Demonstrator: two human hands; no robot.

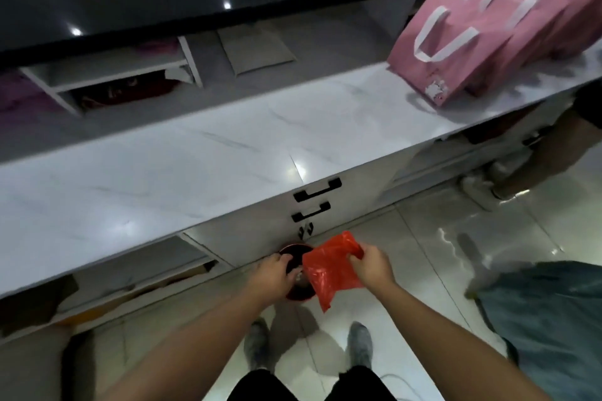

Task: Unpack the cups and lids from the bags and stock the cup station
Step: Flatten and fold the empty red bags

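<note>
White marble-look counter (228, 153), black-handled drawers (317, 190), glossy tiled floor (423, 254)

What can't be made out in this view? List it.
Head view only:
- Inside of the red bin: covered by the left hand and the red plastic bag.
- Left hand: blurred, grip unclear.
- Pink paper bags: row cut by the right edge, contents unseen.
- Shelf compartment items: dark, blurred.
</note>
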